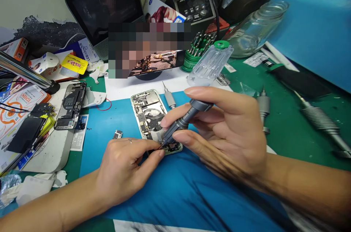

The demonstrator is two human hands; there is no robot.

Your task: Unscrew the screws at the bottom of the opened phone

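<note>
An opened smartphone [150, 112] lies on the blue mat with its circuit boards and inner parts bare. My right hand [225, 129] grips a dark grey precision screwdriver [182, 119], index finger on its cap. The tool slants down to the left, its tip at the phone's lower end. There, my left hand [128, 166] pinches thumb and index finger close beside the tip; whatever sits between them is too small to make out. A small metal phone part [117, 134] rests on the mat just above my left hand.
Behind the phone lies another grey screwdriver [169, 96]. More screwdrivers [263, 106] are on the right, near a glass jar [255, 31]. A green bit holder [193, 54] stands at the back. Another opened phone [71, 106] lies on the left. Dark blurred strands cross the lower right.
</note>
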